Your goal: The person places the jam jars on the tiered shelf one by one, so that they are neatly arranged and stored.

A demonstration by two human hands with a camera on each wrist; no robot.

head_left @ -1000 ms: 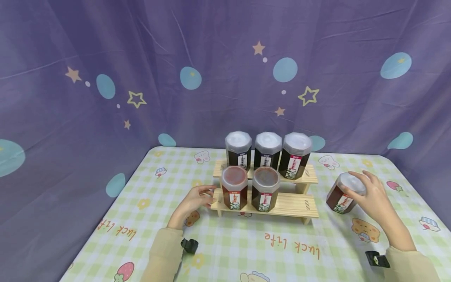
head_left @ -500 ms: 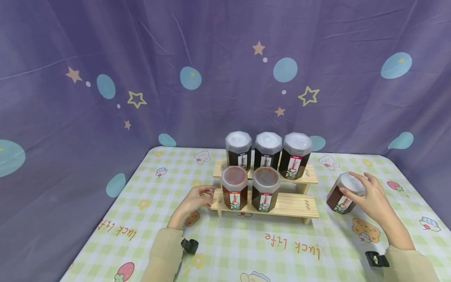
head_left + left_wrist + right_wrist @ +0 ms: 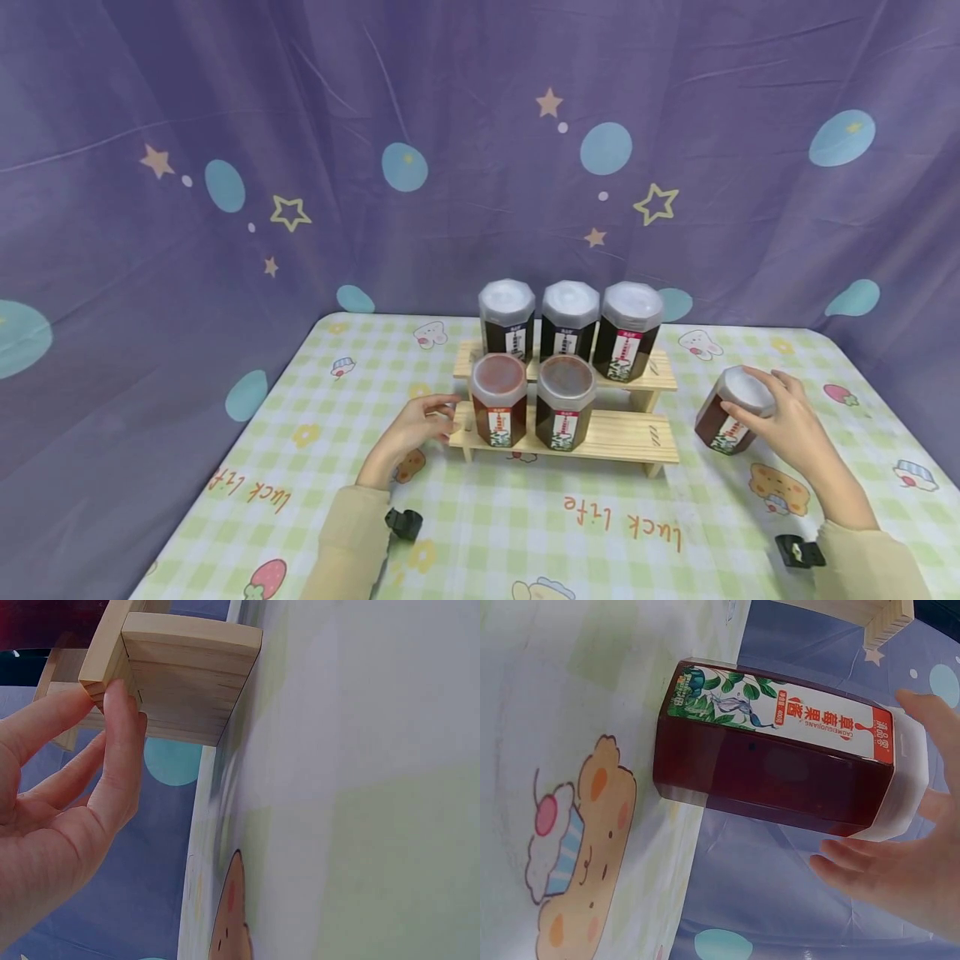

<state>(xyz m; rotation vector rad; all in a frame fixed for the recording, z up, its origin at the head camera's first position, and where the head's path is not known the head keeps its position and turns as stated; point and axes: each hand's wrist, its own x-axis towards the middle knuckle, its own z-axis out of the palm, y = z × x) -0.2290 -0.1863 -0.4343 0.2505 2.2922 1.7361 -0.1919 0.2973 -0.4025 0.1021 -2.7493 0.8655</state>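
My right hand [image 3: 787, 417] is at the right with its thumb and fingers round the pale lid of a strawberry jam jar [image 3: 780, 750]. That jar stands upright on the tablecloth, dark red with a white and orange label. My left hand [image 3: 412, 425] pinches the left end of the two-step wooden shelf [image 3: 187, 682] between thumb and finger. On its lower step sit a reddish jam jar [image 3: 500, 400] and a brown jam jar [image 3: 564, 404]. Three darker jam jars stand on the upper step: left [image 3: 507, 321], middle [image 3: 570, 321] and right [image 3: 628, 329].
A green-checked tablecloth [image 3: 480, 533] with printed cartoons covers the table. Bare wood [image 3: 630, 433] shows at the right of the lower step. Behind the table hangs a purple curtain [image 3: 480, 225] with stars and blue ovals.
My right hand has shifted very slightly left around the jar's lid. The left hand, the shelf and the jars stay where they were.
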